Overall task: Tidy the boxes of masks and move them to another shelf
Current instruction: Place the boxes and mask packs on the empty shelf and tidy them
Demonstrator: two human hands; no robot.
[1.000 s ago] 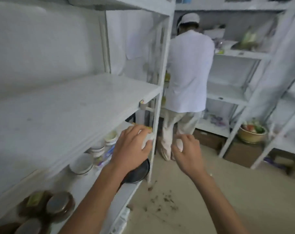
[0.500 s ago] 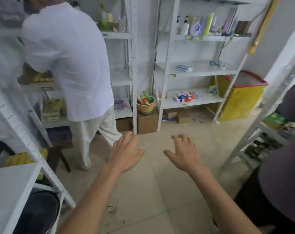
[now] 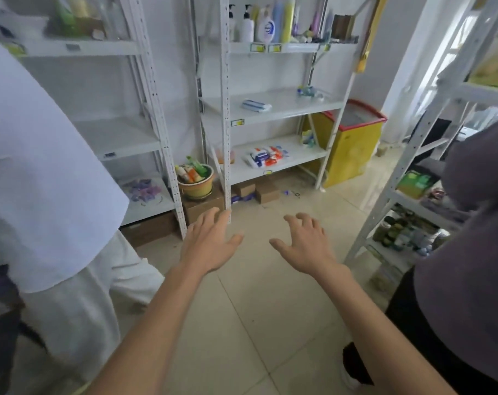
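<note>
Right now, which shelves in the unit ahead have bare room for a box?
The middle shelf is mostly bare between the blue-white pack and the small items at its right end. The lower shelf is free right of the wipes packets. The top shelf is crowded with bottles. Both hands, left hand and right hand, hold nothing.

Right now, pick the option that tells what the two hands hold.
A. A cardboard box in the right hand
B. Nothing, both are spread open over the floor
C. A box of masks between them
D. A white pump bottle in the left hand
B: the left hand and the right hand hover with fingers spread and nothing in them, only bare floor tiles beneath.
</note>
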